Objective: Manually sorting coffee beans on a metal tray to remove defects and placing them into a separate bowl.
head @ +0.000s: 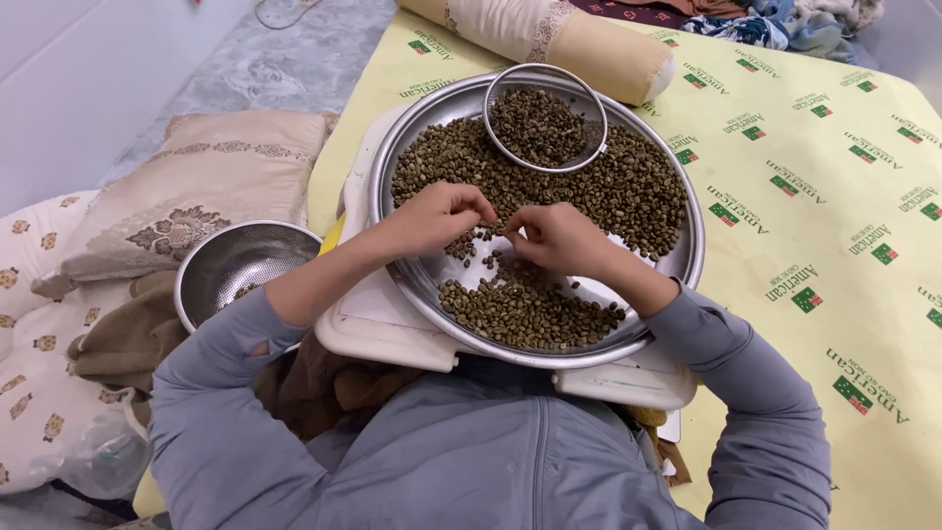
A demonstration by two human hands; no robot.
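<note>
Greenish-brown beans (549, 177) lay spread in the round steel tray (687, 265), mostly at twelve o'clock from both hands. The left hand (437, 218) and right hand (557, 238) sat close together, fingertips pinching at beans between them, equally near.

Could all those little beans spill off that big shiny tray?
They might. The round metal tray sits on a white board on the lap, its far side past the board's edge, so a knee bump could tip it. The left hand and right hand work in the beans, and a quick sweep could flick some onto the yellow mat.
</note>
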